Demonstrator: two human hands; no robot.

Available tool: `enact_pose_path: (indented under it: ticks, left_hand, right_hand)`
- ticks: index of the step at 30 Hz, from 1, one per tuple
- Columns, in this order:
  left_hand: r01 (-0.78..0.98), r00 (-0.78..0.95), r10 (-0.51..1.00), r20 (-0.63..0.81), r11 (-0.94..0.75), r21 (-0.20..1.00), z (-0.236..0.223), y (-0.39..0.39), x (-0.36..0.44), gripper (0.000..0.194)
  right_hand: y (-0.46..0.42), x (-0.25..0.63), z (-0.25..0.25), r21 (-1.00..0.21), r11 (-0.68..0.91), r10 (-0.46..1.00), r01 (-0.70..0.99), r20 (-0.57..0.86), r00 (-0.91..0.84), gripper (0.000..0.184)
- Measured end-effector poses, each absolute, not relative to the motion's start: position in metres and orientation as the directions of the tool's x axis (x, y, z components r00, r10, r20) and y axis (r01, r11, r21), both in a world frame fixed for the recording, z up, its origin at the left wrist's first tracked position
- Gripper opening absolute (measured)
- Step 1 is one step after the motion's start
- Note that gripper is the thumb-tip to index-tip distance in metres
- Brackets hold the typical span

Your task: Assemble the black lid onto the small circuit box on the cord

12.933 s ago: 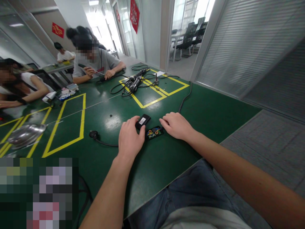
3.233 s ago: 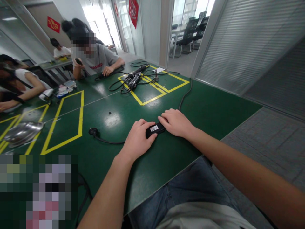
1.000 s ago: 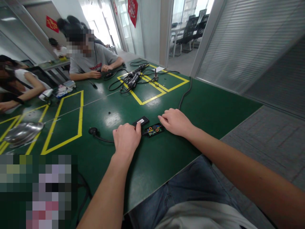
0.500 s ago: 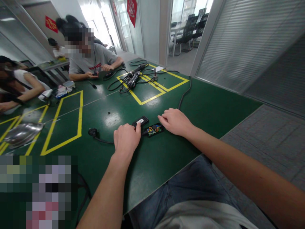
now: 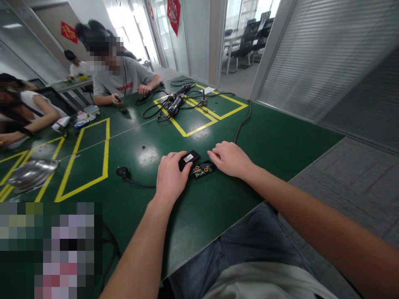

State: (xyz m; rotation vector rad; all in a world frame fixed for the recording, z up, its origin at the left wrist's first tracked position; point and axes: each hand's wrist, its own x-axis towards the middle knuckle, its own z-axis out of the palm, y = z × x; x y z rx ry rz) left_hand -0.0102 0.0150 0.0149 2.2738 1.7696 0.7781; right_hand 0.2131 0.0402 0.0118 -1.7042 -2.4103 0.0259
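My left hand (image 5: 172, 172) grips a black plastic cover (image 5: 190, 158) with a white label, thumb on the near side and fingers at its far left. Just below the cover lies an open black casing (image 5: 204, 169) showing a green circuit board, copper-coloured coils and coloured wires. My right hand (image 5: 230, 158) is closed beside the casing's right end, its fingers curled down; whatever is in them is hidden. A black cord with a plug (image 5: 123, 171) runs from the left and passes behind my left hand. Another black cord (image 5: 242, 122) leads away from behind my right hand.
Yellow tape outlines (image 5: 106, 160) mark the green table (image 5: 296, 133). Black corded tools (image 5: 176, 101) lie tangled at the back. A shiny metal bowl (image 5: 33, 172) stands on the left. Across the table a person (image 5: 124, 79) handles a black item; another person (image 5: 37, 106) sits at the left.
My left hand has moved slightly right and now holds the cover between thumb and fingers; the cover has shifted right and tilted. My right hand has stayed nearly still.
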Motion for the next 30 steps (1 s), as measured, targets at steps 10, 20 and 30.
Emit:
enact_pose_path:
  ticks: [10, 20, 30]
  left_hand:
    - [0.709, 0.446, 0.862, 0.241, -0.504, 0.492, 0.0198, 0.0054, -0.0055, 0.032]
    - [0.717, 0.421, 0.883, 0.209, -0.465, 0.519, 0.0226, 0.0053, -0.0037, 0.034]
    - [0.722, 0.432, 0.878, 0.208, -0.475, 0.503, 0.0225, 0.0043, -0.0030, 0.034]
  right_hand:
    - [0.0388, 0.2114, 0.0135, -0.106, 0.338, 0.937, 0.935, 0.128, -0.325, 0.052]
    - [0.0391, 0.2124, 0.0130, -0.110, 0.346, 0.934, 0.932, 0.138, -0.330, 0.051]
    - [0.0395, 0.2135, 0.0102, -0.120, 0.356, 0.929, 0.927, 0.157, -0.336, 0.051]
